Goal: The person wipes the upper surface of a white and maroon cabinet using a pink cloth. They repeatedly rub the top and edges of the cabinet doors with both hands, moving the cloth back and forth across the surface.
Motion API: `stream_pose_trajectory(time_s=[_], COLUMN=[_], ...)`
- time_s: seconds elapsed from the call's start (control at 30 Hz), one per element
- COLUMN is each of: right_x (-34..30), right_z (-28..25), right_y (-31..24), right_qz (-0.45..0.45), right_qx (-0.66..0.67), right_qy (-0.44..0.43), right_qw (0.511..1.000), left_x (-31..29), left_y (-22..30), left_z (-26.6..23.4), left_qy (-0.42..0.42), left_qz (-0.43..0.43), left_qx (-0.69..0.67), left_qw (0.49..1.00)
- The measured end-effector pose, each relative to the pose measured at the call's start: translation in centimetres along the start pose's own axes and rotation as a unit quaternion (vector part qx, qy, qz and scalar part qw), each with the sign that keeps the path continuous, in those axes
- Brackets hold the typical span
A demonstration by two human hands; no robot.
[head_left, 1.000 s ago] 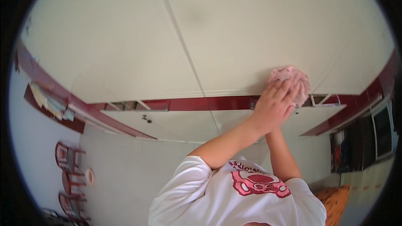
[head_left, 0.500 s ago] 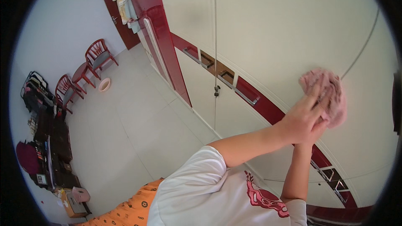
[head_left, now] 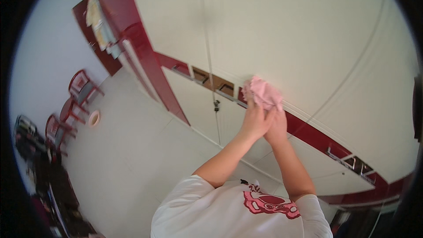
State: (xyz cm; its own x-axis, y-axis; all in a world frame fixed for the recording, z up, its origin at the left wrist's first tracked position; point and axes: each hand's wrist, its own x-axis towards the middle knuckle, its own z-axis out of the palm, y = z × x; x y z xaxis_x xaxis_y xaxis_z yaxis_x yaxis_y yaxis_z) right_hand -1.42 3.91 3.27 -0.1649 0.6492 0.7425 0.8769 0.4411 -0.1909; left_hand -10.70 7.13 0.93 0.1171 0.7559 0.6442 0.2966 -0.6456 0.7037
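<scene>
A crumpled pink cloth lies against the cream wardrobe, just at the upper edge of its dark red band. My left hand grips the cloth from the lower left, its fingertips partly tucked into the folds. Close beside it, my right hand holds the cloth too, with its fingers largely hidden under the fabric and behind my left hand. The two hands touch each other. A metal handle on the band runs up to the cloth's left side.
Below a door seam sits a small black lock. Further handles line the band at right. Over at the left are red wooden chairs, a round stool, a pale basin and clothes hanging by a brown door.
Both hands and the cloth have moved left and slightly down across the wardrobe, from the upper door to the red band. The view has shifted and tilted too.
</scene>
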Motion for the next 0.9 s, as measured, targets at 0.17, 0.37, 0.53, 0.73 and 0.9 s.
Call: stream_pose_trajectory(time_s=[0.17, 0.37, 0.53, 0.73, 0.9], right_x=[-4.2, -7.6, -6.2, -6.3, -6.2], right_z=[-3.5, -8.7, -11.2, -12.1, -12.8], right_y=[1.1, -0.1, -1.4, -0.6, -0.2], right_qz=[0.039, 0.092, 0.139, 0.131, 0.129], right_qx=[0.103, 0.145, 0.169, 0.152, 0.116], right_qy=[-0.152, -0.034, 0.079, 0.106, 0.141], right_qw=[0.982, 0.984, 0.973, 0.974, 0.975], left_x=[2.0, 13.9, 20.1, 16.9, 19.5], left_y=[-0.1, 8.2, 20.3, 24.1, 24.2], left_z=[1.8, 1.0, 3.2, 9.2, 7.2], left_qy=[0.089, 0.226, 0.248, -0.004, -0.018], left_qz=[0.074, 0.288, 0.443, 0.670, 0.721], left_qx=[0.048, 0.147, 0.123, 0.012, 0.001], left_qw=[0.992, 0.919, 0.853, 0.742, 0.693])
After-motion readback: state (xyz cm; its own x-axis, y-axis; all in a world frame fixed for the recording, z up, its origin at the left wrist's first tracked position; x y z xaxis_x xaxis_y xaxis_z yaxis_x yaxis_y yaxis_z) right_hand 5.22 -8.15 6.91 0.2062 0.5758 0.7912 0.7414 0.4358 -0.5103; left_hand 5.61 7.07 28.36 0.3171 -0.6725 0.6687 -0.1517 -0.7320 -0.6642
